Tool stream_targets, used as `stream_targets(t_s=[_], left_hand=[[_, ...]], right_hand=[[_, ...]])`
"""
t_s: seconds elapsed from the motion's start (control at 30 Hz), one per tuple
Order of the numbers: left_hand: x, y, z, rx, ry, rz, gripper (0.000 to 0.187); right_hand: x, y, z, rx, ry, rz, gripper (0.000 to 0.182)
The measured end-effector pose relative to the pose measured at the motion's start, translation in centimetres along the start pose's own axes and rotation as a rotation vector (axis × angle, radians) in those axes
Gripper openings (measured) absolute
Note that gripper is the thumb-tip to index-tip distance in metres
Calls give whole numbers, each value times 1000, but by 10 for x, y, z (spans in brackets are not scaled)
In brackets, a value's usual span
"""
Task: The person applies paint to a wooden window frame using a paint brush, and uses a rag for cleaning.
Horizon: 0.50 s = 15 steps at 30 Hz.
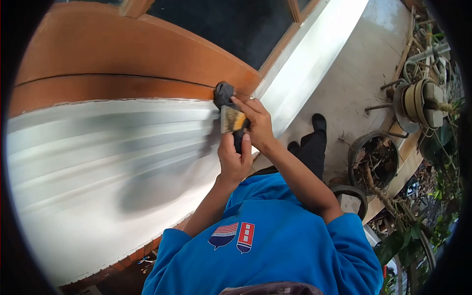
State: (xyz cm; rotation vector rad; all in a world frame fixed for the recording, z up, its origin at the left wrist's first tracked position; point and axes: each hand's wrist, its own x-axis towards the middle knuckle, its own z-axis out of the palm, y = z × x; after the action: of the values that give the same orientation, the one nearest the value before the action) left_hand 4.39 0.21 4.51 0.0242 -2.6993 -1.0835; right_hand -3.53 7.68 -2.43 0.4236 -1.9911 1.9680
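Both my hands are together in front of the corner of an orange-brown wooden window frame (147, 59). My left hand (235, 158) has its fingers wrapped round the lower part of a dark object with a yellow and pale label (233, 119). Against the upper part of the same object rests my right hand (256, 120), its fingers bent round the side. A crumpled black bundle (224, 95) sits at the top of the object, against the lower edge of the wood. What the bundle is, I cannot make out.
Below the frame is a white ridged wall (98, 147), with a white pillar (295, 69) to its right. Plant pots (373, 160) and a metal fixture (418, 105) stand along the right. A tiled floor (344, 93) lies between. Dark shoes (319, 122) show below me.
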Motion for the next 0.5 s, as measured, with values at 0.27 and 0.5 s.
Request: stream_targets(t_s=[0.27, 0.5], left_hand=[[10, -18, 36, -67, -262, -69, 36], [41, -26, 51, 90, -191, 1, 50]], right_hand=[[-55, 42, -11, 782, 267, 852, 29], [4, 71, 2, 367, 381, 678, 26]])
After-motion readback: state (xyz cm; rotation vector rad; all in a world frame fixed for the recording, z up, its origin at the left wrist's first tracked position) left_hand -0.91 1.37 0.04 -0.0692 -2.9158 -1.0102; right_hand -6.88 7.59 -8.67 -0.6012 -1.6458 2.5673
